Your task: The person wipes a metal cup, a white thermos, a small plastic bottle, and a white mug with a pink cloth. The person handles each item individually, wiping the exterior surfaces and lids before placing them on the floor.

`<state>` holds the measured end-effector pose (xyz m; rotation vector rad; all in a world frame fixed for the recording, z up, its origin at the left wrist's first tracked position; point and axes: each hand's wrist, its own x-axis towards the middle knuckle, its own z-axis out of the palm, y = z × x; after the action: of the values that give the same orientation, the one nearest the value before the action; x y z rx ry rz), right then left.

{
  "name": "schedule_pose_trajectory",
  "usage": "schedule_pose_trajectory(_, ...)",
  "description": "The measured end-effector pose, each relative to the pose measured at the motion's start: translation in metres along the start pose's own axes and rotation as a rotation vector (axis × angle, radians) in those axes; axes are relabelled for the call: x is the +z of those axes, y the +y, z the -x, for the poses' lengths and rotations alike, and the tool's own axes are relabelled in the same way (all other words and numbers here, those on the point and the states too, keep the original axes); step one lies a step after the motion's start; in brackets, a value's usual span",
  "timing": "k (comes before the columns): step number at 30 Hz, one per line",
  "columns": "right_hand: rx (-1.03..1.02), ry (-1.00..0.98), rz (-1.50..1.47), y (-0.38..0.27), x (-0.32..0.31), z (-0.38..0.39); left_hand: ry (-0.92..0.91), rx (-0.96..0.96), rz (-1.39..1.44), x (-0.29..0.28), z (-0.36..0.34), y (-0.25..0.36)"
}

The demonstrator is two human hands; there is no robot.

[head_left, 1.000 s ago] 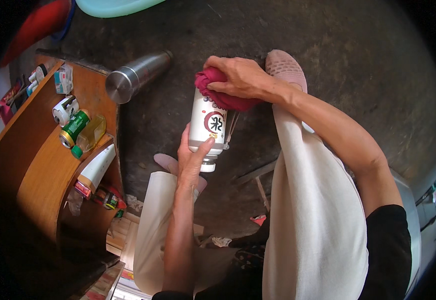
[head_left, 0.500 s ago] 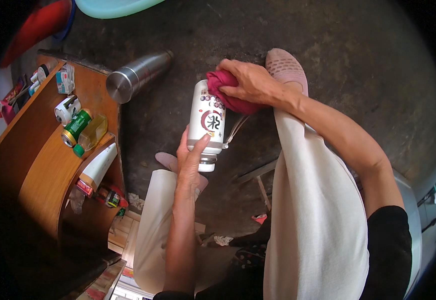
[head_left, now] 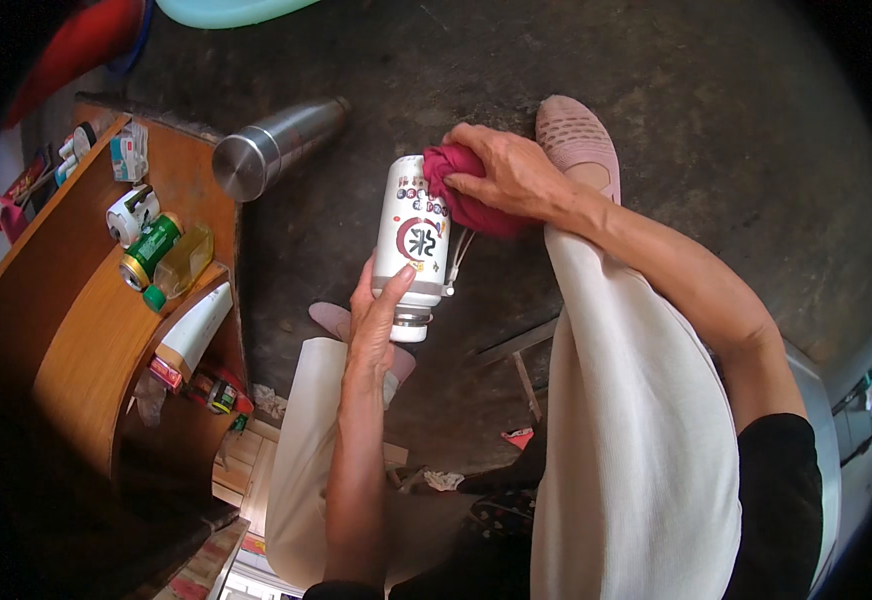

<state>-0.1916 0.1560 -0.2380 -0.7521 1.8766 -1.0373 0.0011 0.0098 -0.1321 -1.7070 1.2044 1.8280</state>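
In my left hand (head_left: 376,310) is a white thermos bottle (head_left: 408,225) with printed designs, a strap and a steel-banded cap pointing toward me. My right hand (head_left: 511,180) grips a crumpled magenta cloth (head_left: 456,160), which lies against the upper right side of the bottle; part of the cloth is hidden under my fingers. A steel flask (head_left: 274,150) lies on its side at the upper left, beside a curved wooden shelf unit (head_left: 66,360).
Cans, bottles and boxes (head_left: 151,255) crowd the shelves. A mint-green basin (head_left: 226,12) and a red object (head_left: 71,55) are at the upper left. Dark floor (head_left: 656,90) surrounds my pink-shod feet (head_left: 571,140), and a metal bar (head_left: 506,340) lies between my trousered legs.
My right hand and the cloth have moved right and slightly down from the bottle's end, uncovering more of its printed side. My left hand has shifted slightly, still holding the bottle.
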Motion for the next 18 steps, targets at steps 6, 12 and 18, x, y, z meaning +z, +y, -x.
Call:
schedule_pose_trajectory(6,-0.118,0.021,0.281,-0.015,0.0,-0.024,0.127,0.234,-0.207,0.019,0.008,-0.003)
schedule_pose_trajectory(12,-0.198,0.024,0.425,-0.035,0.002,-0.043,0.14,0.274,-0.363,0.016,0.006,-0.001)
schedule_pose_trajectory(18,-0.177,0.042,0.309,-0.026,0.0,-0.058,0.15,0.232,-0.305,0.021,0.004,0.002)
